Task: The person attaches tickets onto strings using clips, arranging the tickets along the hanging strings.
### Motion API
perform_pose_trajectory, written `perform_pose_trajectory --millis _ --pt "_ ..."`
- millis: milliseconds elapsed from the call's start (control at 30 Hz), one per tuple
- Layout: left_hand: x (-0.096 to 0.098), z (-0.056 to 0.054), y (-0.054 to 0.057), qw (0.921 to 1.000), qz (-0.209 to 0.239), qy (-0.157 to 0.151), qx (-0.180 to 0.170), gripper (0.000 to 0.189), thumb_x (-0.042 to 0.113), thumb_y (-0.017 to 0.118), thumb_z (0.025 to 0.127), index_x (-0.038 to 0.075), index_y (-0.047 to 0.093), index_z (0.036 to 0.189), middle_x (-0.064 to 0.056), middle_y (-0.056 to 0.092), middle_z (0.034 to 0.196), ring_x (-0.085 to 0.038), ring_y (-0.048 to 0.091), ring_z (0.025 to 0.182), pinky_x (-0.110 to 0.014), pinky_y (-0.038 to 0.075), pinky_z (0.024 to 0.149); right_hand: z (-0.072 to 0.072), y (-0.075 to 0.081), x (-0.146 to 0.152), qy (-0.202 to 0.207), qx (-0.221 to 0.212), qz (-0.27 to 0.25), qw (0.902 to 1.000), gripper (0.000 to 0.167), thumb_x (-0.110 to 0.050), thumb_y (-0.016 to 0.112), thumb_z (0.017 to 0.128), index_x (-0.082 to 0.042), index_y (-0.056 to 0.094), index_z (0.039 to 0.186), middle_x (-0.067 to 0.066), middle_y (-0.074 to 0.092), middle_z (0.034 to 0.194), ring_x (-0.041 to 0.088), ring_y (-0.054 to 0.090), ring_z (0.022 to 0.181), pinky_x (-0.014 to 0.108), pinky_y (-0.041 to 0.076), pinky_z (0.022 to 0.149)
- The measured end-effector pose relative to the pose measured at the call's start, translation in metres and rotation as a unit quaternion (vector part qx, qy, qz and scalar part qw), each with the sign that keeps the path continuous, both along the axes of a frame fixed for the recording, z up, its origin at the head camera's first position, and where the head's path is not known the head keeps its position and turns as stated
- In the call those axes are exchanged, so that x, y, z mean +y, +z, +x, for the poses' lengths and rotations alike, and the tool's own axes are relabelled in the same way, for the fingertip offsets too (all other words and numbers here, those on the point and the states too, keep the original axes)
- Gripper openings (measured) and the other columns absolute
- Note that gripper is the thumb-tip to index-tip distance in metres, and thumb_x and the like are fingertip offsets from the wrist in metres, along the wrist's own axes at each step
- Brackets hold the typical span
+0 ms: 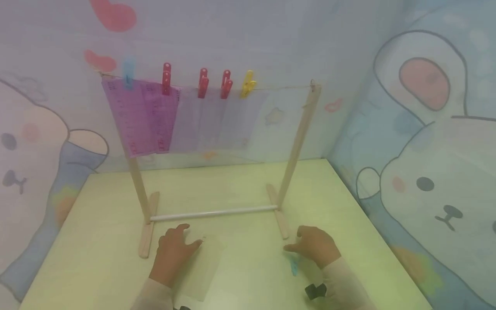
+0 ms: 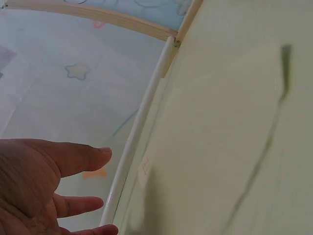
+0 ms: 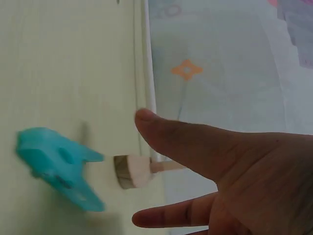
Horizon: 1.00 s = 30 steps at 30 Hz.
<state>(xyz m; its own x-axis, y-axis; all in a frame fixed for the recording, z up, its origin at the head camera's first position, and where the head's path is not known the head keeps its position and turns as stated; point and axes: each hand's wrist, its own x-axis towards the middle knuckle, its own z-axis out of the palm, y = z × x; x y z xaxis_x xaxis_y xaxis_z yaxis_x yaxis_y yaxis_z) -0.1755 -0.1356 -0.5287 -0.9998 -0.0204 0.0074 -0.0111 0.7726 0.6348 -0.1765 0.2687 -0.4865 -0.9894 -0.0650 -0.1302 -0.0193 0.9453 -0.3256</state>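
My left hand point(image 1: 172, 254) hovers low over the table, thumb and fingers spread apart and holding nothing. Beside its thumb lies a pale, thin rectangular sheet point(image 1: 203, 267), close to the table's own colour. In the left wrist view, the hand's thumb point(image 2: 85, 159) points toward the white rod, with the sheet to the right. A teal clothespin point(image 1: 294, 266) lies just below my right hand point(image 1: 315, 245), whose thumb and fingers are parted with nothing between them. The right wrist view shows this clothespin point(image 3: 58, 164) beyond the fingertips, its two handle ends pointing toward the hand.
Ahead stands a wooden drying rack with a left post point(image 1: 139, 189), right post point(image 1: 298, 146) and white bottom rod point(image 1: 213, 213). Purple sheets point(image 1: 131, 116) and whitish sheets point(image 1: 236, 120) hang from its string by blue, red and yellow clothespins point(image 1: 248, 84). Cartoon-printed fabric surrounds the table.
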Motion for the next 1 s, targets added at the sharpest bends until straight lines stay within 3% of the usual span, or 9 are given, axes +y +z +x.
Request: perform_pose_trajectory --millis 133,267,467,633,733,800,900,1000 --pt "0.001 0.005 -0.009 0.9990 -0.036 0.024 0.016 0.079 0.043 0.084 0.082 -0.001 0.055 0.142 -0.033 0.057 0.124 -0.044 0.052 0.096 -0.048 0.046 0.067 0.002 -0.029 -0.001 -0.027 -0.019 -0.032 0.9989 0.054 -0.060 0.086 0.072 -0.014 0.059 0.080 -0.002 0.056 0.069 0.017 0.049 0.062 0.034 0.041 0.057" --pt "0.002 0.010 -0.010 0.9983 -0.049 0.030 0.011 0.082 0.041 0.086 0.077 -0.005 0.057 0.138 -0.031 0.059 0.115 -0.042 0.053 0.092 -0.051 0.046 0.068 0.000 -0.043 -0.004 -0.024 -0.016 -0.056 0.9980 0.042 -0.046 0.085 0.077 -0.013 0.061 0.085 -0.001 0.060 0.075 0.018 0.053 0.068 0.036 0.047 0.063" --pt "0.006 0.009 -0.010 0.9981 -0.053 0.027 -0.014 0.072 0.037 0.084 0.081 -0.008 0.061 0.131 -0.029 0.067 0.112 -0.045 0.062 0.094 -0.061 0.050 0.075 0.001 -0.042 -0.005 -0.035 -0.010 -0.095 0.9948 0.032 -0.033 0.082 0.074 -0.011 0.071 0.095 0.000 0.071 0.090 0.022 0.065 0.086 0.049 0.055 0.086" --pt "0.009 0.007 -0.010 0.9990 -0.034 0.015 -0.024 0.044 0.031 0.082 0.084 -0.003 0.070 0.111 -0.020 0.074 0.103 -0.038 0.068 0.087 -0.060 0.052 0.075 0.000 -0.043 0.005 -0.032 -0.022 -0.166 0.9853 0.033 -0.036 0.086 0.078 -0.012 0.075 0.098 -0.003 0.070 0.089 0.018 0.063 0.087 0.047 0.054 0.087" --pt "0.010 0.006 -0.011 0.9993 -0.022 0.005 -0.029 0.030 0.028 0.079 0.087 0.001 0.072 0.100 -0.013 0.075 0.095 -0.033 0.069 0.085 -0.061 0.052 0.077 -0.002 -0.049 0.014 -0.010 -0.031 -0.216 0.9758 0.033 -0.036 0.086 0.081 -0.012 0.076 0.101 -0.004 0.070 0.088 0.016 0.063 0.083 0.040 0.055 0.081" --pt "0.011 0.005 -0.012 0.9994 -0.020 0.003 -0.029 0.029 0.028 0.078 0.088 0.001 0.073 0.098 -0.012 0.074 0.094 -0.032 0.069 0.085 -0.061 0.053 0.077 -0.003 -0.051 0.019 0.013 -0.040 -0.265 0.9633 0.033 -0.033 0.085 0.083 -0.010 0.076 0.106 -0.002 0.072 0.090 0.017 0.065 0.083 0.038 0.055 0.079" --pt "0.014 0.007 -0.014 0.9990 -0.035 0.007 -0.027 0.045 0.038 0.079 0.087 -0.001 0.070 0.109 -0.014 0.071 0.100 -0.034 0.066 0.087 -0.057 0.052 0.073 -0.004 -0.052 0.024 0.040 -0.065 -0.330 0.9410 0.036 -0.029 0.083 0.087 -0.006 0.074 0.114 0.002 0.074 0.095 0.019 0.069 0.085 0.034 0.057 0.079" --pt "0.017 0.009 -0.018 0.9978 -0.054 0.015 -0.035 0.071 0.051 0.083 0.078 -0.002 0.064 0.121 -0.019 0.064 0.105 -0.038 0.060 0.091 -0.054 0.049 0.069 -0.006 -0.054 0.026 0.064 -0.085 -0.364 0.9251 0.037 -0.025 0.081 0.089 -0.003 0.074 0.118 0.005 0.076 0.101 0.022 0.071 0.089 0.034 0.057 0.082"
